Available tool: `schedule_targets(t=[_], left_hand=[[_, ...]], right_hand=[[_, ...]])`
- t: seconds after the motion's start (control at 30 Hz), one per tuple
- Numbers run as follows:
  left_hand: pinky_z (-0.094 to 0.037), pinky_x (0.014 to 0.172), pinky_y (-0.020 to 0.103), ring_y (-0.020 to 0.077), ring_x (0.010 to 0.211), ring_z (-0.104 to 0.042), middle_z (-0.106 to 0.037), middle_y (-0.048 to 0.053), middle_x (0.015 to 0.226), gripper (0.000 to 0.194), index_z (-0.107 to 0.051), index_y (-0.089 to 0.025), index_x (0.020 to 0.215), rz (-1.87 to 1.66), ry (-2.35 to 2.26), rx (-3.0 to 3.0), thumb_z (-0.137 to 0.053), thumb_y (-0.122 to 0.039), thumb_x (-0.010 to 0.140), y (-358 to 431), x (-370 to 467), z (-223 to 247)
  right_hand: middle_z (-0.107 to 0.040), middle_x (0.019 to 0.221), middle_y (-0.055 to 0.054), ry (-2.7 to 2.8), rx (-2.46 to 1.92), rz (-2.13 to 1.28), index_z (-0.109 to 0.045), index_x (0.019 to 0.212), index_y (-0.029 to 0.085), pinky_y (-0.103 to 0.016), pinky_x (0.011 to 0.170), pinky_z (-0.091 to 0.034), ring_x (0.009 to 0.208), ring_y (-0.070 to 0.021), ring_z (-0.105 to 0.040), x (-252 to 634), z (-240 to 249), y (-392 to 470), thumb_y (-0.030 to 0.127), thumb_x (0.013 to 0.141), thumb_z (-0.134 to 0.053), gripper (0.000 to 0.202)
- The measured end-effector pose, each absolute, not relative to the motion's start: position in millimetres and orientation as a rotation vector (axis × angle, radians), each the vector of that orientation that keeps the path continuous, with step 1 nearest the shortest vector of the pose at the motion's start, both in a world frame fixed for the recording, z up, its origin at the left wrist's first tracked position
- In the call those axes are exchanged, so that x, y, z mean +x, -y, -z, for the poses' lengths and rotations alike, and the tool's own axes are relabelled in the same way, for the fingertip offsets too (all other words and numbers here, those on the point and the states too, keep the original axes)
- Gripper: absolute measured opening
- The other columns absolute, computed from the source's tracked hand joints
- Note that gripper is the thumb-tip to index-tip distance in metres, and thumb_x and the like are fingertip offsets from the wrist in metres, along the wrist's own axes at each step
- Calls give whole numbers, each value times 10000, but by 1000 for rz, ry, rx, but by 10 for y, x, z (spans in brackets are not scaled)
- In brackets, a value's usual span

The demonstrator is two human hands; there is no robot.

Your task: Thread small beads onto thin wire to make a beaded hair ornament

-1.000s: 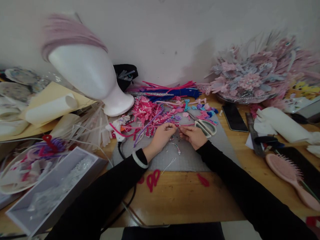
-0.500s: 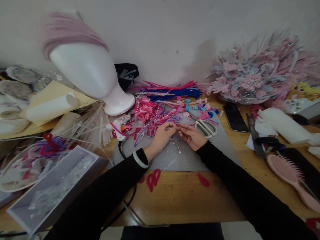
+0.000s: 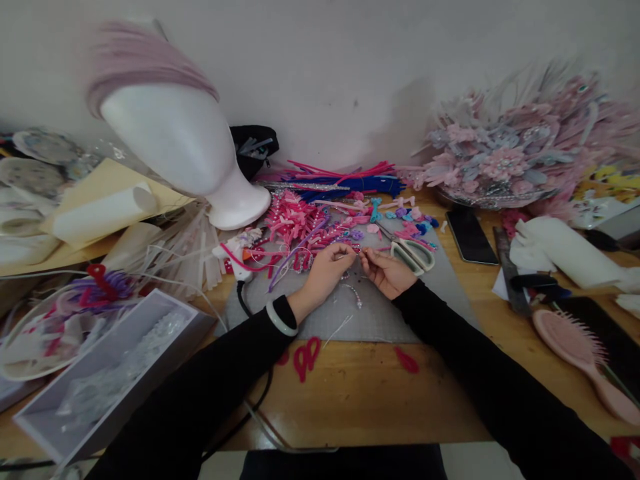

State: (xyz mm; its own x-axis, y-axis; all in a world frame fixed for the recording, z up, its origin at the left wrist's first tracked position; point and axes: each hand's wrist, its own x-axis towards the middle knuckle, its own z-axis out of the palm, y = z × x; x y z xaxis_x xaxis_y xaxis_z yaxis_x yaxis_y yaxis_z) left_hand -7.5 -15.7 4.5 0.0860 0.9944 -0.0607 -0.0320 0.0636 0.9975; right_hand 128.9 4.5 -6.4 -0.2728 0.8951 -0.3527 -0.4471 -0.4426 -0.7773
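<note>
Over the grey cutting mat [image 3: 320, 320], my left hand [image 3: 327, 270] has its fingers closed in a pinch. Close to its right, my right hand [image 3: 385, 272] also pinches, its fingertips a little apart from the left ones. What lies between the fingertips is too small to make out. A short beaded strand [image 3: 357, 295] rests on the mat just below the hands. Scissors with pale handles [image 3: 414, 256] lie right beside my right hand. Pink fuzzy pieces [image 3: 295, 220] are heaped behind my left hand.
A white mannequin head [image 3: 175, 140] and a glue gun [image 3: 239, 263] are at the left. Nearer me is a grey box [image 3: 165, 333] of clear bags. A phone [image 3: 471, 235], a pink hairbrush [image 3: 575, 347] and a pink flower headpiece [image 3: 500, 160] are at the right. Red loops [image 3: 306, 359] lie in front.
My right hand has shifted slightly to the right, and the gap between the two hands' fingertips has widened a little. My left hand has hardly moved.
</note>
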Motion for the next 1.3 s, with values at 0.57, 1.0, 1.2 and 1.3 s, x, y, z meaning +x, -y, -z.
schedule_targets(t=[0.57,1.0,1.2,1.3], left_hand=[[-247,409,155,25,404,-312,-397,-70,485,116,-510,-143,702,-1167,-1101,1205,-538,-255,693,175,-64,-27],[-267,424,156,22,409,-322,-419,-70,507,89,-506,-145,691,-1205,-1059,1220,-534,-229,700,168,-65,-11],[-272,436,162,26,419,-330,-415,-68,498,106,-515,-141,680,-1224,-1049,1193,-547,-241,691,166,-63,-3],[-274,439,160,27,427,-333,-417,-66,504,107,-512,-139,680,-1238,-1036,1187,-548,-239,693,166,-61,-1]], right_hand=[[-625,589,14,326,-869,-2019,-598,708,146,-79,509,-500,524,-34,-584,1219,-53,25,19,779,-411,236],[-655,589,17,366,-784,-2021,-572,701,155,-116,566,-525,574,-60,-629,1242,0,18,-12,723,-487,189],[-646,571,42,372,-795,-2024,-572,703,166,-110,540,-516,542,-46,-616,1237,4,22,-28,709,-492,210],[-646,568,55,371,-799,-2025,-571,682,174,-100,538,-509,534,-35,-610,1234,-1,21,-33,696,-506,217]])
